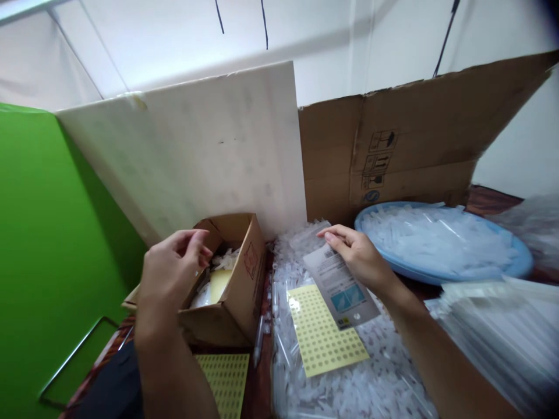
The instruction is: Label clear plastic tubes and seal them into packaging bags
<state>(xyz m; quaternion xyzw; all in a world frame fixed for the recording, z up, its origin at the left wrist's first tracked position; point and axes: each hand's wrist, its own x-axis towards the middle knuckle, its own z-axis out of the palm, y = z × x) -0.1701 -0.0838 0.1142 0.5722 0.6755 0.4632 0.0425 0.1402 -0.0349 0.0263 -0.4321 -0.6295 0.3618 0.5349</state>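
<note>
My right hand [349,250] pinches the top edge of a printed packet [343,291] with text, blue pictures and a small round mark near its lower end. Under the packet lies a yellow sheet of small round stickers [314,343], on a layer of small clear plastic pieces [297,390]. My left hand [181,259] is raised over the left part of an open cardboard box [244,291], its thumb and fingers pressed together; what they hold, if anything, is too small to name. A second sticker sheet [227,378] lies below the box, partly behind my left forearm.
A blue basin [393,265] heaped with translucent pieces stands at the right. Stacked clear plastic bags [502,326] lie in front of it. White board [196,157] and brown cardboard [332,157] stand at the back; a green panel [43,250] is at the left.
</note>
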